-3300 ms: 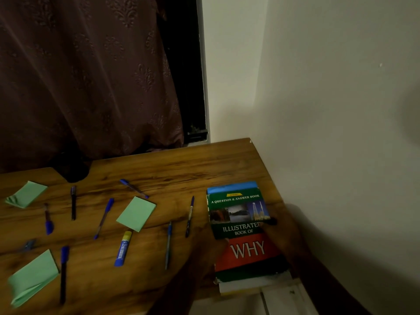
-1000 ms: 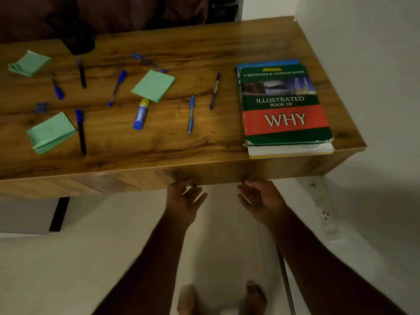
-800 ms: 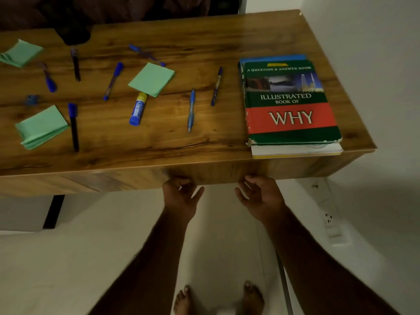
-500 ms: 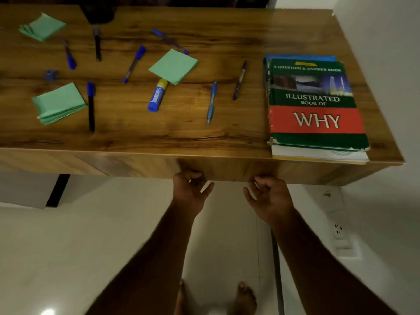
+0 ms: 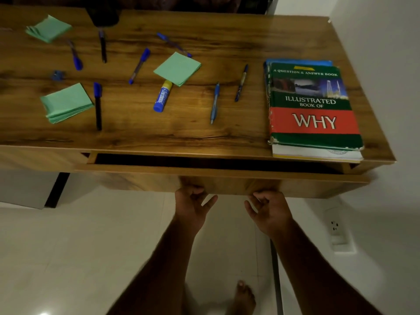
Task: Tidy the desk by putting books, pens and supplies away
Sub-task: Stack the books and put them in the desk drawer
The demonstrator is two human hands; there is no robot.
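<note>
My left grip (image 5: 193,204) and my right grip (image 5: 270,210) are in the lower middle of the frame. Both have the fingers curled around the bottom edge of the wooden drawer (image 5: 227,179), and the thumbs stand free. The drawer is a little way out from under the brown wooden desk (image 5: 227,37), and a narrow dark gap shows along its top.

At the right of the frame a green and red hardcover book (image 5: 313,105) lies on top of a small pile, close to the front edge of the desk. Left of it lie a dark blue pen (image 5: 241,83) and a light blue pen (image 5: 214,103). In the middle a blue glue stick (image 5: 162,96) has its yellow end at the corner of a green square note pad (image 5: 178,68). At the left a black marker (image 5: 97,105) with a blue cap lies just beside a second green pad (image 5: 67,102).
</note>
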